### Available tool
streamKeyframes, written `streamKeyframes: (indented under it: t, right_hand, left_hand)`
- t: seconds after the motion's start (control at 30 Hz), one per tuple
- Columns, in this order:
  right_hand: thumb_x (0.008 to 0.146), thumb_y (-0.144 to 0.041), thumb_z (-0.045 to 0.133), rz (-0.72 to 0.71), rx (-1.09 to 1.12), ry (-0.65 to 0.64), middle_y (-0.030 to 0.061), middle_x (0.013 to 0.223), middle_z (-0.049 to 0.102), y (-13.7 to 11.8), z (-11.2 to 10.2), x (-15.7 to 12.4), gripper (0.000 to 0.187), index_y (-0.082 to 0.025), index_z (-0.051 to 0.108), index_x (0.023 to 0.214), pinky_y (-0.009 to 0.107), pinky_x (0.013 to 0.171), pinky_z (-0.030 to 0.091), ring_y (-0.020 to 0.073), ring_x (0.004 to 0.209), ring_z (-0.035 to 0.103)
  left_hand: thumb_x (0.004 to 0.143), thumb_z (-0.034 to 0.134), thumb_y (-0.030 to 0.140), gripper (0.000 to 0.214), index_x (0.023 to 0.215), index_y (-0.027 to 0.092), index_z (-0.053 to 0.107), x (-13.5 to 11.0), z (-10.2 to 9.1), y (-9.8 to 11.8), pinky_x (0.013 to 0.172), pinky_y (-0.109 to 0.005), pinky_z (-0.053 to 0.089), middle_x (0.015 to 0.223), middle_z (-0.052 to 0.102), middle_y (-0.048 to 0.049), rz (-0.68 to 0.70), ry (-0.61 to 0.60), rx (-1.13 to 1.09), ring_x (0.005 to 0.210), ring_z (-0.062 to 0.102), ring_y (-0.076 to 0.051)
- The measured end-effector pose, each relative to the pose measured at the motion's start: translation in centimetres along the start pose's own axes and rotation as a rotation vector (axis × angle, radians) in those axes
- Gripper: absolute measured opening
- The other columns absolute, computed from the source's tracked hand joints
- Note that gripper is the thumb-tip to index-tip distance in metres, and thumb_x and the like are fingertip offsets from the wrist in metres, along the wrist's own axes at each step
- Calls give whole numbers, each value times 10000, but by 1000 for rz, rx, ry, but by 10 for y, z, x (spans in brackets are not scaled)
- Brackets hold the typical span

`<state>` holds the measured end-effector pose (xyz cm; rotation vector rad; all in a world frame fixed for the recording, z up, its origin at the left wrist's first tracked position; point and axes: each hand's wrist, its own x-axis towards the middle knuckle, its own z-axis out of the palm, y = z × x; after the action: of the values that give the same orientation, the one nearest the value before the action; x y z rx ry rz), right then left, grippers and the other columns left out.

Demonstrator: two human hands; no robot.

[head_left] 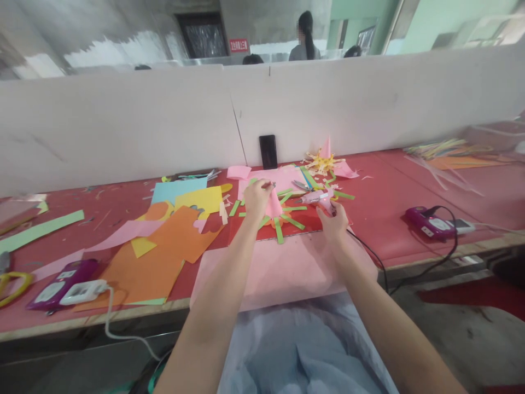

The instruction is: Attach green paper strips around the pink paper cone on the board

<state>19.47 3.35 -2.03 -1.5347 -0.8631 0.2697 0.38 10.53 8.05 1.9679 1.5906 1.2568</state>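
Note:
My left hand [256,198] is closed on a pink paper cone [273,206] that stands on the red table [381,219], with green paper strips [287,220] fanned out around its base. My right hand [333,220] grips a pink glue gun [318,198] whose nozzle points left toward the cone. The gun's black cord [369,254] runs off to the right over the table edge. A large pale pink sheet [283,271] lies under both wrists.
Orange, yellow and blue paper sheets [172,241] lie to the left. A black phone [268,151] leans on the white partition [164,126]. A yellow and pink paper flower [326,161] sits behind. Purple devices lie at left [61,282] and right [429,223]. People are beyond the partition.

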Motion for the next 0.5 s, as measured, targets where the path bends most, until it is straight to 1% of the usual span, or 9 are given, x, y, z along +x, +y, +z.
streamKeyframes:
  t: [0.07, 0.13, 0.2, 0.23, 0.3, 0.37, 0.4, 0.43, 0.5]
  right_hand:
    - [643, -424, 636, -3, -8, -5, 77, 984, 609, 1, 0, 0, 478, -160, 589, 1039, 321, 794, 443, 181, 850, 549]
    - [650, -424, 631, -7, -18, -2, 76, 973, 610, 1, 0, 0, 473, -159, 589, 1040, 317, 788, 445, 179, 844, 548]
    - [655, -424, 628, -11, -20, 1, 78, 971, 611, 1, 1, 0, 472, -156, 587, 1042, 314, 788, 448, 178, 842, 549]
    - [656, -424, 626, -19, -20, 1, 79, 976, 612, 1, 1, 0, 470, -156, 586, 1041, 314, 791, 449, 178, 843, 550]
    - [660, -423, 623, -43, -29, 1, 80, 982, 615, 2, 1, 0, 462, -159, 587, 1037, 315, 798, 449, 177, 840, 552]
    - [662, -427, 622, -58, -48, 6, 81, 975, 620, 3, 1, 1, 460, -159, 590, 1035, 319, 804, 448, 177, 830, 553]
    - [661, -430, 622, -58, -55, 7, 82, 970, 622, 3, 1, 2, 463, -158, 591, 1034, 320, 805, 448, 178, 826, 552]
    - [657, -432, 625, -51, -58, 8, 84, 967, 623, 4, 1, 2, 468, -156, 593, 1033, 321, 805, 448, 179, 825, 553]
    - [645, -432, 632, -31, -58, 9, 87, 966, 623, 3, 1, 3, 475, -151, 597, 1025, 323, 806, 449, 183, 830, 554]
  left_hand:
    - [785, 627, 210, 128, 900, 188, 678, -4, -1, 0, 764, -253, 468, 957, 694, -38, 29, 31, -14, 843, 631, -153]
    - [770, 642, 192, 186, 955, 193, 660, -12, -3, -3, 753, -250, 469, 1041, 655, -45, 63, 103, -2, 834, 616, -141]
    - [763, 647, 182, 168, 930, 188, 657, -25, -5, -12, 736, -253, 470, 1038, 626, -51, 46, 155, 47, 774, 600, -127]
    - [762, 647, 186, 115, 876, 184, 658, -34, -5, -17, 707, -255, 471, 1000, 621, -49, 15, 149, 74, 730, 590, -123]
    - [771, 640, 204, 44, 805, 177, 649, -51, -3, -32, 674, -252, 467, 904, 619, -39, -27, 83, 110, 711, 582, -126]
    - [765, 649, 202, 37, 785, 171, 639, -66, 2, -45, 666, -240, 462, 822, 622, -26, -58, -55, 111, 701, 585, -125]
    - [751, 665, 205, 54, 785, 174, 637, -72, 4, -50, 649, -236, 458, 811, 626, -22, -82, -132, 120, 695, 587, -126]
    - [758, 661, 219, 66, 807, 181, 637, -76, 7, -54, 645, -232, 456, 819, 631, -18, -82, -180, 125, 694, 587, -123]
    - [762, 662, 241, 96, 837, 188, 636, -80, 12, -58, 647, -230, 452, 850, 632, -20, -95, -221, 155, 715, 592, -126]
